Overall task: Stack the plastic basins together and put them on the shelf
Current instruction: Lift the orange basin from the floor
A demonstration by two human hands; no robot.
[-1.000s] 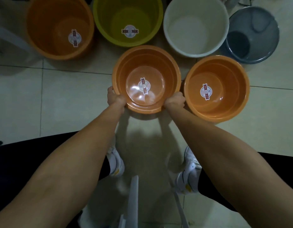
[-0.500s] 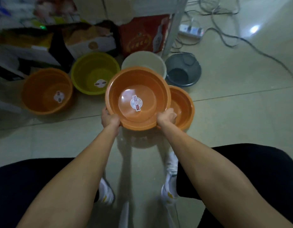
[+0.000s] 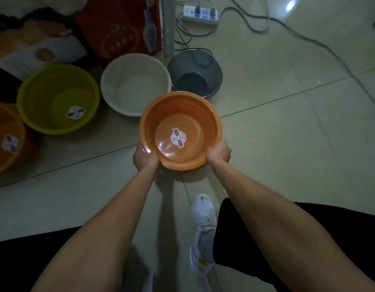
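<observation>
I grip an orange basin (image 3: 188, 114) with a round sticker by its near rim, my left hand (image 3: 145, 158) on the left and my right hand (image 3: 218, 153) on the right. A second rim line shows just inside its edge, so it looks nested with another orange basin. On the floor behind it stand a white basin (image 3: 136, 83), a grey basin (image 3: 194, 74) and a yellow-green basin (image 3: 56, 98). Another orange basin (image 3: 5, 138) sits at the far left edge.
A metal shelf post (image 3: 168, 26) rises behind the white and grey basins, with a red box (image 3: 119, 32) and cardboard boxes to its left. A power strip (image 3: 200, 14) and cables lie on the tiles at the back right. My white shoe (image 3: 203, 228) is below the basin.
The held orange basin has moved right and down onto the spot of the second orange basin, which no longer shows separately. The view has swung right.
</observation>
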